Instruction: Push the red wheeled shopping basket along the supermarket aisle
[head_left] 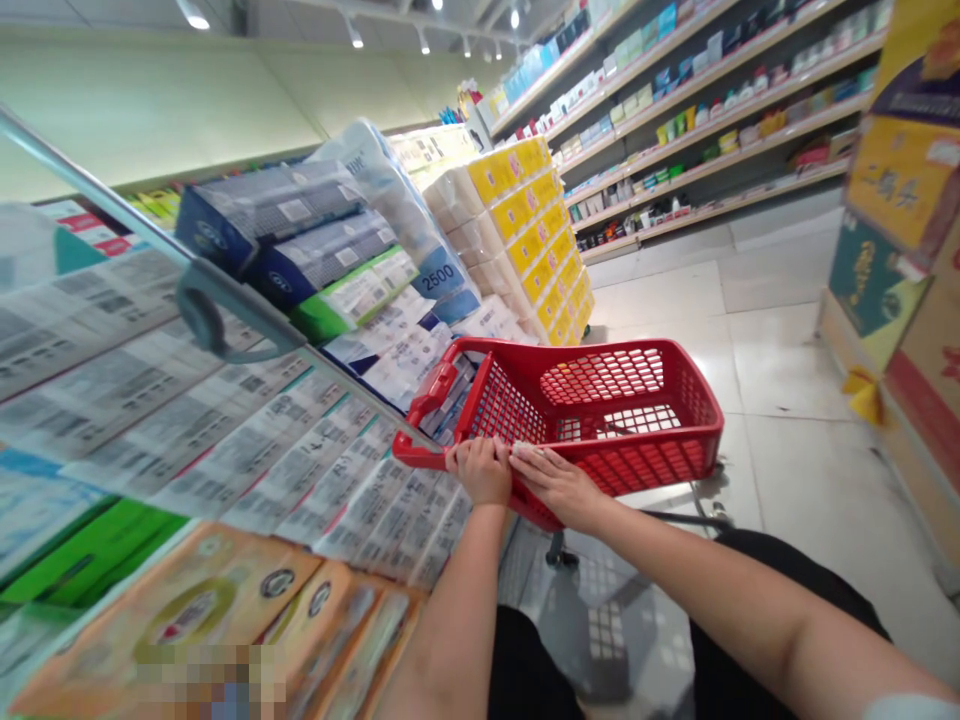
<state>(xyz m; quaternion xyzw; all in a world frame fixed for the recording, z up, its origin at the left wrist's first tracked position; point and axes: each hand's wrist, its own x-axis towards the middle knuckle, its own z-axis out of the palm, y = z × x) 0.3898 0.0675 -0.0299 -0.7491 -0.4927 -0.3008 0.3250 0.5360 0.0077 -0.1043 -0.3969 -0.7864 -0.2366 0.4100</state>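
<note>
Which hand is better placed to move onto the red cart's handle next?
Likely the left hand: on the near rim, it lies closer to the handle; the right hand rests farther along.

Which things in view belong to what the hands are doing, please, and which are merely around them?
In use:
Red cart
Left hand and right hand, both on the cart's near rim

Just around:
Yellow-faced packs, stacked
Dark blue packs
Orange packs
Wall shelves with goods
Yellow carton
</note>
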